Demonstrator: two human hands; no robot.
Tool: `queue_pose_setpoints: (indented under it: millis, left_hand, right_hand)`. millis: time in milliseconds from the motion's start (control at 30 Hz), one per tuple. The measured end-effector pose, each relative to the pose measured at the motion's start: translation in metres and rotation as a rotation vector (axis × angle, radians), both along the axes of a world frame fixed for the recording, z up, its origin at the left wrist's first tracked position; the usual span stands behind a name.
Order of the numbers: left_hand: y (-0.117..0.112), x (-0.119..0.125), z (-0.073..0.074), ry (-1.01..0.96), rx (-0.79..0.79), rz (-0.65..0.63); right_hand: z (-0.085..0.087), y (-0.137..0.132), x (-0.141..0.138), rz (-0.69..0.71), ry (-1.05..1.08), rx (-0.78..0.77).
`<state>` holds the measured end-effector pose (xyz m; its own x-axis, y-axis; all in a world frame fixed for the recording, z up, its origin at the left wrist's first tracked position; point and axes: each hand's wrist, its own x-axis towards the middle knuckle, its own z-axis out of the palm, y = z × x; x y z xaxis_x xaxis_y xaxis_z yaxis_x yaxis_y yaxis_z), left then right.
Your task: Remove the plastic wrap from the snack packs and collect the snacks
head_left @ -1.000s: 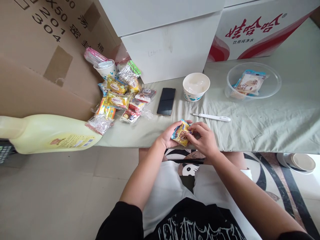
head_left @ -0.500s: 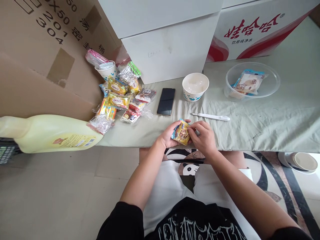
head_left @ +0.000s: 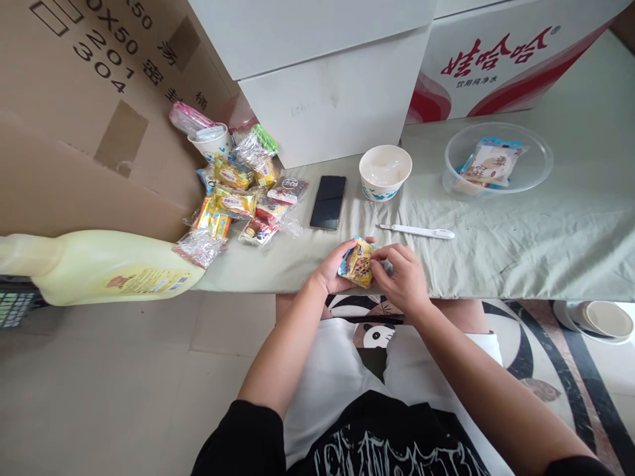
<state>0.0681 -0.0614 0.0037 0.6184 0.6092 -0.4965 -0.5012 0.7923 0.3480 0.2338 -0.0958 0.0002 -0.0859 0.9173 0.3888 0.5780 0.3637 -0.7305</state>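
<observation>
A small yellow and blue snack packet (head_left: 358,264) is held over the front edge of the cloth-covered table. My left hand (head_left: 333,270) wraps round its left side, thumb on top. With pinched fingers, my right hand (head_left: 399,272) grips the packet's right edge; the exact pinch point is partly hidden. Just beyond my right hand lies a white craft knife (head_left: 419,231) with its blade end pointing left. A white paper bowl (head_left: 385,173) with blue print and a clear lining stands behind it. To the bowl's left a dark phone (head_left: 328,202) lies flat.
Wrapped snacks (head_left: 235,199) are heaped at the left beside a paper cup (head_left: 211,142). A clear plastic bowl (head_left: 538,165) at the right holds several packets. White cartons (head_left: 332,99) stand behind, a brown carton (head_left: 89,172) at far left. A yellow bottle (head_left: 109,264) lies at the left edge.
The view has shifted very slightly. Both hands keep their hold on the snack packet, with hardly any movement of the fingers.
</observation>
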Motion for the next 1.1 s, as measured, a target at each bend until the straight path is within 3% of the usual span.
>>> queue_pose_setpoints:
  millis: [200,1100]
  left_hand:
    - [-0.0004,0.0004,0.0009,-0.019,-0.003,0.01]
    - [0.0005,-0.0008,-0.0038,0.0,0.027,-0.019]
  right_hand:
    - [-0.0018,0.0019,0.0006,-0.047,-0.009,-0.027]
    - [-0.0038,0.0083,-0.0019,-0.016,0.016,-0.063]
